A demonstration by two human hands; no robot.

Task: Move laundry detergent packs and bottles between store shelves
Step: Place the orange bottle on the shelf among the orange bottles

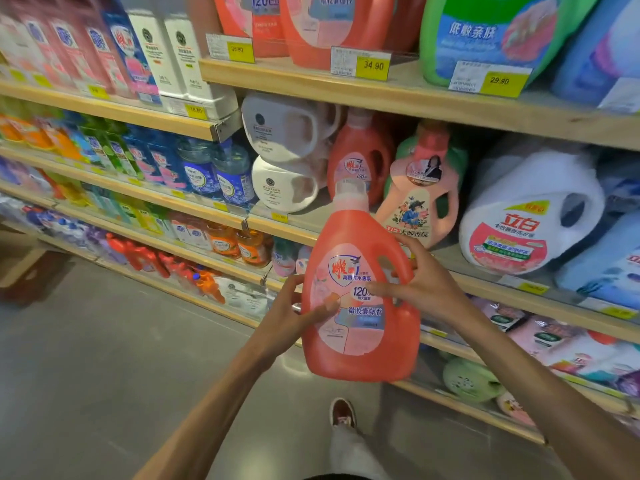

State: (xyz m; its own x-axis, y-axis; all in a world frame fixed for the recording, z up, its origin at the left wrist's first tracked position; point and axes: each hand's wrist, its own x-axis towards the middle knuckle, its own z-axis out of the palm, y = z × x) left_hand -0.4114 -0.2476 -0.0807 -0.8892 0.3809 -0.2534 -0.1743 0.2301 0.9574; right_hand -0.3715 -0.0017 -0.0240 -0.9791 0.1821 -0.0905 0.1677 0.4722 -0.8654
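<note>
Holding one coral-red detergent bottle point(356, 306) upright in front of the shelves, just below the middle of my view, off any shelf. It is smooth glossy plastic with a rounded, squarish body, a moulded handle on its 3 o'clock side, a pale translucent cap and a pink-and-white label facing me. My left hand point(294, 313) grips its 9 o'clock edge, thumb laid across the label, fingers wrapped behind. My right hand point(426, 282) is spread wide, its straight fingers pressed against the handle side.

At 12 o'clock from the bottle, one matching coral bottle point(356, 157) stands on the wooden shelf point(446, 261). At 11 o'clock two white rounded jugs point(280, 129) are stacked one on the other. At 1 o'clock stands one peach bottle point(419, 195) with a floral label, and at 2 o'clock one bulky white jug point(530, 216) lies tilted. Three yellow price tags point(373, 65) hang on the plank above. At 6 o'clock one brown shoe point(343, 412) rests on the grey floor point(104, 358).
</note>
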